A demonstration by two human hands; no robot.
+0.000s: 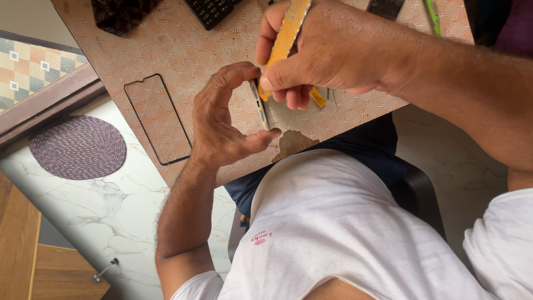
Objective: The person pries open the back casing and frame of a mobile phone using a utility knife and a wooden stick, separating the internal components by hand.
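Head cam, looking down over chest in white shirt (pixel 344 222). Worktop (pixel 183 50) w/ orange-and-cream fan pattern, tilted across frame, front edge chipped near the body. Left hand (pixel 225 119) curled in a C, thumb below and fingers above, gripping a phone (pixel 260 105) stood on its long edge on the worktop; only the thin silver side of the phone shows, just in front of the chipped edge. Right hand (pixel 327 47) closed around a flat yellow tool (pixel 286 39), worn paint, held between thumb and fingers; tool runs down from top of frame and its lower end meets the upper part of the phone's edge, right at the left fingertips. Whether the tip is inside the seam or only against it: can't tell, fingers cover it. A second bit of yellow shows under the right hand, prob. same tool, unclear. Left of the hands, flat on the worktop & apart from them: thin black-rimmed screen glass (pixel 158 119), see-through, pattern shows through. Top of frame: dark keypad device (pixel 210 11), partly cut off; dark rough lump at top left corner, kind unclear; green stick-like thing (pixel 432 15) top right. Below worktop: white marble floor (pixel 111 211), round purple woven mat (pixel 78 147), wood edges at far left
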